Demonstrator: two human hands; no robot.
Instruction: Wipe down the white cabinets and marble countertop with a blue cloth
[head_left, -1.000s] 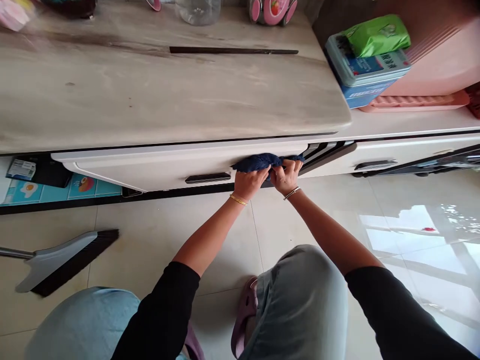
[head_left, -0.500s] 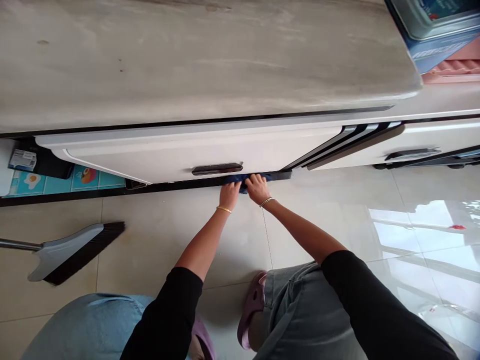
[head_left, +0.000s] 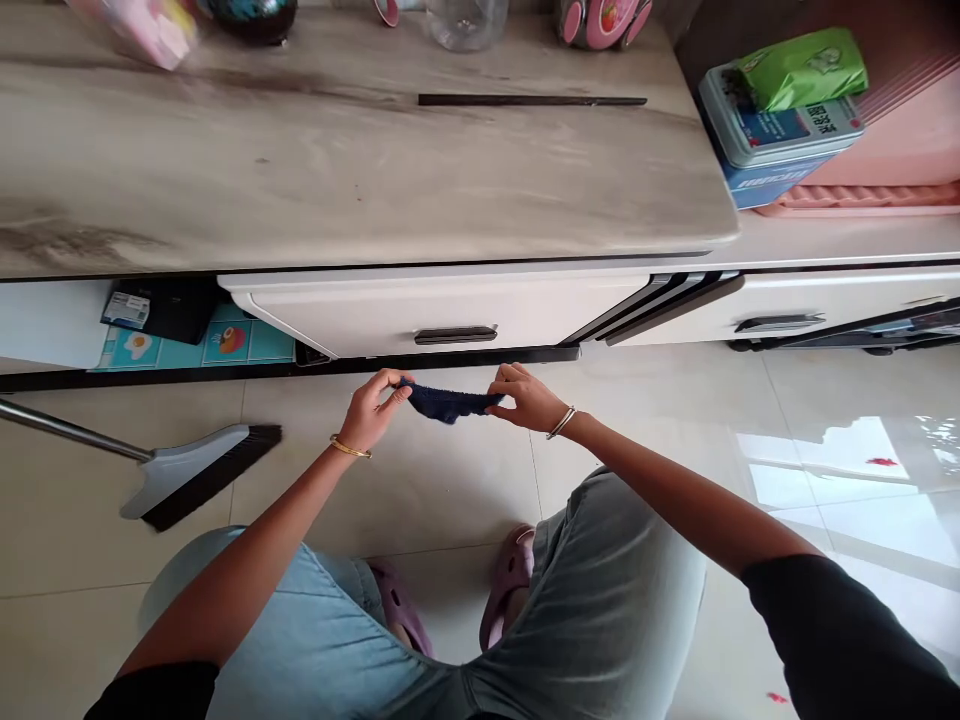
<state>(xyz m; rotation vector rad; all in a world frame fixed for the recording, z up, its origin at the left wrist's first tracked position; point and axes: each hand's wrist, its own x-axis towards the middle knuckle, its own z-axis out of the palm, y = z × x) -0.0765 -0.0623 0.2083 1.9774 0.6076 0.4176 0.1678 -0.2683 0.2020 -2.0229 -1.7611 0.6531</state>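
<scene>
A dark blue cloth [head_left: 450,402] is stretched between my two hands above the tiled floor. My left hand [head_left: 372,408] pinches its left end between thumb and fingers. At the other end, my right hand [head_left: 528,396] grips the cloth the same way. Just beyond the hands is the white cabinet front [head_left: 337,310] with a dark handle [head_left: 456,335]. Along its foot runs a black base strip [head_left: 517,356], apart from the cloth.
A broom [head_left: 202,470] lies to the left on the floor. Left of the cabinet front, an open compartment holds a black box [head_left: 169,310]. On the marbled countertop [head_left: 465,180] rests a thin dark stick [head_left: 532,100]. A tin [head_left: 780,140] stands at the upper right.
Both hands have come back from the black base strip with the cloth and moved apart, spreading it between them. The view has shifted, showing more of the countertop.
</scene>
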